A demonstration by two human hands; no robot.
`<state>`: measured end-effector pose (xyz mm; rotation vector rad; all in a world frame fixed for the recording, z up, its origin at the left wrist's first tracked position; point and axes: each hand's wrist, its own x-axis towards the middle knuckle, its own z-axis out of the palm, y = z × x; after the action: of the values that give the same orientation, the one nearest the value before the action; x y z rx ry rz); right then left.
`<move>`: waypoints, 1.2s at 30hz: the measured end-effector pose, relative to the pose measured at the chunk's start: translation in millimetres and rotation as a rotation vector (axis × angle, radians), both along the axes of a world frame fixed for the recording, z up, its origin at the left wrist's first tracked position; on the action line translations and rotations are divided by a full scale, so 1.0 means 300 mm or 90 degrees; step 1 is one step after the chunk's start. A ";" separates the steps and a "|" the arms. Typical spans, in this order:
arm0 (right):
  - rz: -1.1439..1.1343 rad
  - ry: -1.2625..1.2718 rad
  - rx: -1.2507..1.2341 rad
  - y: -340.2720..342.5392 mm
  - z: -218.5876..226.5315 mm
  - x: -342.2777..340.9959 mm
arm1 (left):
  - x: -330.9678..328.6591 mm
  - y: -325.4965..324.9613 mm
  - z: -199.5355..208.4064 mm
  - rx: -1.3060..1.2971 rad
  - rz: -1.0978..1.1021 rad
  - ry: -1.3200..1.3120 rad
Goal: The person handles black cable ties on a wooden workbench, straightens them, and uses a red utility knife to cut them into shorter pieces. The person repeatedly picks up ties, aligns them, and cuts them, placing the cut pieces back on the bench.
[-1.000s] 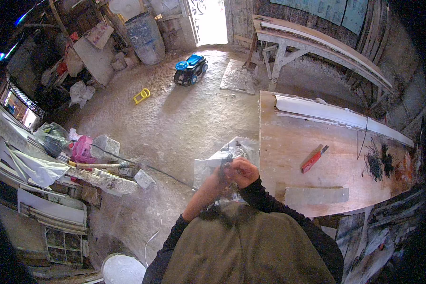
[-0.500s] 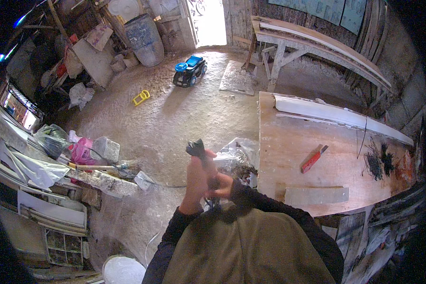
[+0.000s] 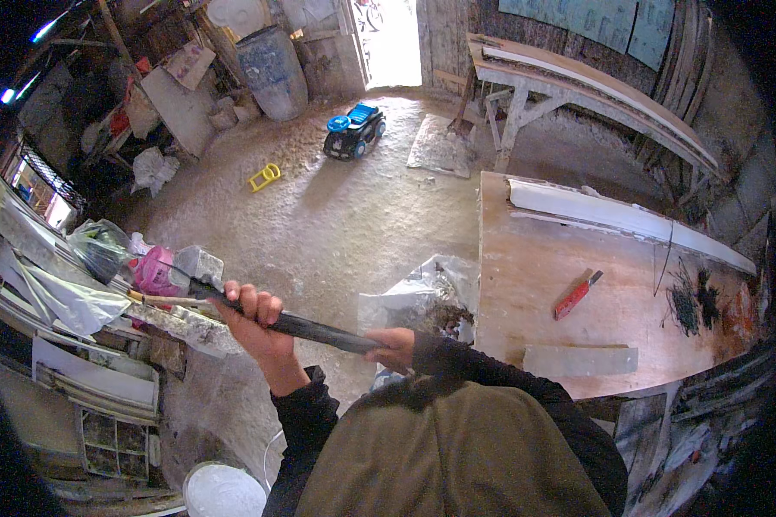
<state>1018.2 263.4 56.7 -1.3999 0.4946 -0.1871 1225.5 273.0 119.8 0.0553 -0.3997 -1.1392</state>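
Observation:
A long, dark, slender strip, perhaps a bundle of black strands, stretches between my hands in front of my body. My left hand is closed around it toward its left end, the fingers curled over the top. Beyond that hand the strip thins out into a dark wispy tip that slants up to the left. At the other end, my right hand grips it close to my chest; part of this hand is hidden by the dark sleeve. I cannot make out what exactly the strip is made of.
To my right, a wooden table bears a red-handled knife, a grey flat piece, black strands and a long white moulding. Clear plastic sheeting lies beside it. A toy car and white bucket stand on the floor.
My hands were close together with the dark bundle pointing up between them. Now the left hand has moved out to the left, and the strip lies stretched across between both hands.

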 end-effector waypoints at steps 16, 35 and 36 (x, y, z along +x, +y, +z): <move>-0.135 0.119 -0.136 -0.097 -0.401 -0.007 | 0.065 0.116 -0.339 0.504 0.222 -0.188; -0.144 0.191 -0.046 -0.107 0.002 -0.207 | -0.266 0.078 -0.279 0.184 -0.054 -1.098; -0.167 0.167 0.084 -0.109 0.016 -0.215 | -0.258 0.079 -0.247 0.159 -0.002 -1.037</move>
<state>953.7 230.8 61.6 -1.2337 0.8946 -0.1798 1148.0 296.8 45.7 1.2476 -1.6673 -0.9198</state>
